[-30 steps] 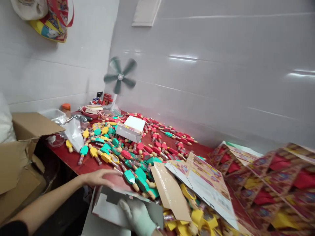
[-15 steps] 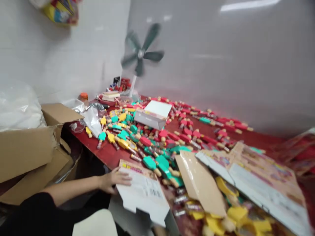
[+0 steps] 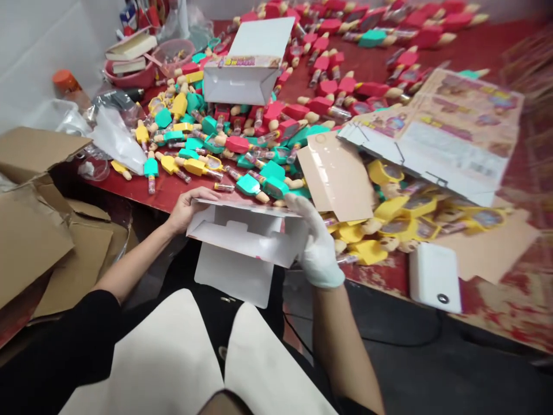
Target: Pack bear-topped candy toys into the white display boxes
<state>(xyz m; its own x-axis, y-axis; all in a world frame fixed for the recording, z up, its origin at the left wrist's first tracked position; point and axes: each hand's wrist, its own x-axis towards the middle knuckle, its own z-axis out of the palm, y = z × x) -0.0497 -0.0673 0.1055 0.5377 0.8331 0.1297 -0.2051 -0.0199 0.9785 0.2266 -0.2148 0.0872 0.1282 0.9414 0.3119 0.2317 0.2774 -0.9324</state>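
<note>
Between my two hands, over my lap at the table's front edge, is a white cardboard box [image 3: 250, 236], its inside facing me and one flap hanging down. My bare left hand [image 3: 190, 207] grips its left end, with the fingers over the upper edge. On the right end, my right hand [image 3: 317, 242], in a white glove, holds the side wall. Just beyond the box lie small toys with green [image 3: 248, 184], yellow [image 3: 194, 167] and red [image 3: 319, 106] heads, each with a clear tube part.
Another box [image 3: 242, 83] stands among the toys. A flattened printed carton [image 3: 453, 138] and a tan card sheet [image 3: 337, 178] lie to the right, near a white device [image 3: 434, 276]. Brown cardboard cartons [image 3: 34, 242] stand at left. A pink basket [image 3: 129, 75] sits at the back left.
The view has tilted down. The box has turned so that its inside faces me, and my gloved right hand has come into clear view on its right end.
</note>
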